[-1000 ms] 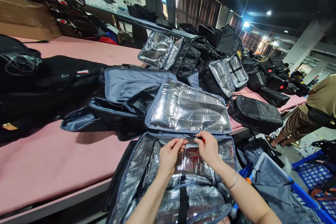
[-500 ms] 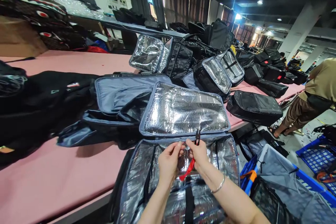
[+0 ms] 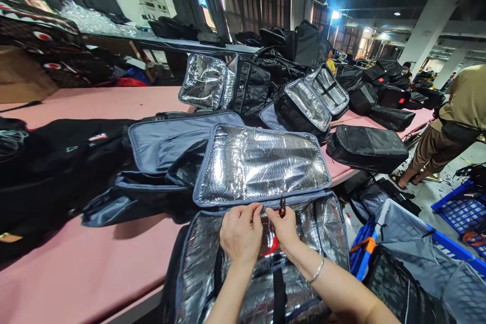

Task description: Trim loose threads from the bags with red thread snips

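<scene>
An open backpack with silver foil lining lies in front of me, its lid folded back and its blue-grey edging showing. My right hand is closed around small black thread snips, whose points stick up past the fingers. A red strip hangs below that hand. My left hand is closed in a pinch by the lid's hinge edge, just left of my right hand. What its fingertips hold, perhaps something thin, is too small to make out. A black strap crosses the lined main compartment.
Other open bags, one foil-lined backpack among them, stand behind on the pink table. Black bags are piled at left. A closed black backpack lies at right. Blue crates and a person are beyond the table's right side.
My left hand has turned so that its back faces up, with the fingers curled more. The snips tilt a little differently, and less of the red strip shows. The view has shifted slightly.
</scene>
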